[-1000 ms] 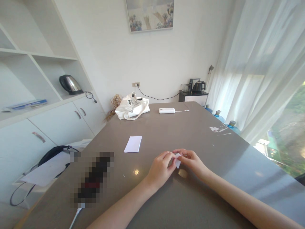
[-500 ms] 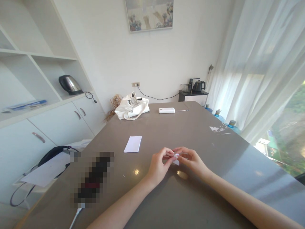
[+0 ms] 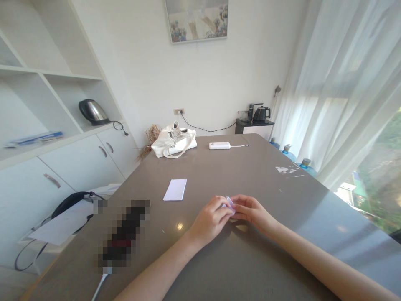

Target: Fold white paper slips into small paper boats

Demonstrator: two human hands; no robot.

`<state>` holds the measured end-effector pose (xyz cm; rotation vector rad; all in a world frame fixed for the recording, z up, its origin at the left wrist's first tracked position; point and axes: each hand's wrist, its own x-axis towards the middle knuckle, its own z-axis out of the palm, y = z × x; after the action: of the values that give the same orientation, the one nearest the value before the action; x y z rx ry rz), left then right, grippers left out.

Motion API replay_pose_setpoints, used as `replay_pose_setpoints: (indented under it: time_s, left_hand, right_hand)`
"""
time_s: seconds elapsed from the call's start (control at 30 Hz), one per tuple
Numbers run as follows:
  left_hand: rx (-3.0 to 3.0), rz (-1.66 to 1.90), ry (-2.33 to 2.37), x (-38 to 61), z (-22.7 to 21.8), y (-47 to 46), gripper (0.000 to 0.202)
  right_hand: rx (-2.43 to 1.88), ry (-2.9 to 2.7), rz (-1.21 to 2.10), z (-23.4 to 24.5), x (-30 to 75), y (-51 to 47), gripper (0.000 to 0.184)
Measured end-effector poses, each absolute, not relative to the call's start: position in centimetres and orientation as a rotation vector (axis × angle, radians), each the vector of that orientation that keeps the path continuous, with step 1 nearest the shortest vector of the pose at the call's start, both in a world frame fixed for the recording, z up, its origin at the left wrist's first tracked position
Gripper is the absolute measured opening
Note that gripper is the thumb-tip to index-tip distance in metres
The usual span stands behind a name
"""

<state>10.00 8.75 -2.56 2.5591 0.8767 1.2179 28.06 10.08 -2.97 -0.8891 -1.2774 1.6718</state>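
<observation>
Between my two hands is a small folded piece of white paper (image 3: 230,204), just above the brown table (image 3: 200,167). My left hand (image 3: 213,217) is closed, its thumb and fingers pinching the paper from the left. My right hand (image 3: 249,209) grips it from the right, fingers bent and close together. Much of the paper is hidden behind my fingers. To the left of my hands, a stack of white paper sheets (image 3: 175,190) lies flat on the table.
A pixelated dark object (image 3: 123,234) with a white cable lies at the left. Farther back are a white handbag (image 3: 173,142) and a white power bank (image 3: 219,145) with a short cable. Torn white scraps (image 3: 285,169) stick near the right edge, beside large blue water bottles (image 3: 305,165).
The folded paper has turned and now points upward between my fingers. My left hand has rolled over slightly, and both hands stay at the same place over the table.
</observation>
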Motion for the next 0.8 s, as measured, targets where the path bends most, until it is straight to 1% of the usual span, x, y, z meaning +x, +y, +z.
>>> replay_pose_setpoints:
  time_s: [0.07, 0.13, 0.2, 0.27, 0.3, 0.43, 0.6, 0.8]
  left_hand:
    - [2.641, 1.137, 0.824, 9.9, -2.5, 8.6, 0.017]
    - [2.664, 1.092, 0.785, 9.9, -2.4, 8.4, 0.014]
    - [2.586, 1.142, 0.813, 10.1, -2.2, 8.2, 0.014]
    - [2.423, 1.256, 0.934, 10.5, -2.1, 8.1, 0.021]
    - [2.335, 1.305, 1.004, 10.7, -2.1, 8.0, 0.021]
    - [2.153, 1.342, 1.123, 11.1, -2.3, 8.3, 0.007]
    - [2.199, 1.330, 1.187, 10.9, -2.4, 8.6, 0.011]
    - [2.229, 1.328, 1.202, 10.7, -2.3, 8.4, 0.012]
  right_hand:
    - [-0.939, -1.352, 1.561, -3.0, 28.0, 10.2, 0.039]
    - [-0.984, -1.426, 1.409, -3.0, 27.9, 10.2, 0.038]
    - [-1.003, -1.460, 1.301, -3.0, 27.8, 10.2, 0.036]
    - [-1.013, -1.473, 1.261, -3.0, 27.7, 10.1, 0.036]
    - [-1.011, -1.480, 1.252, -3.0, 27.6, 10.0, 0.036]
    - [-0.942, -1.507, 1.275, -2.7, 27.6, 9.5, 0.034]
    - [-0.886, -1.527, 1.372, -2.2, 27.8, 9.5, 0.032]
    - [-0.872, -1.541, 1.352, -1.6, 27.7, 9.3, 0.027]
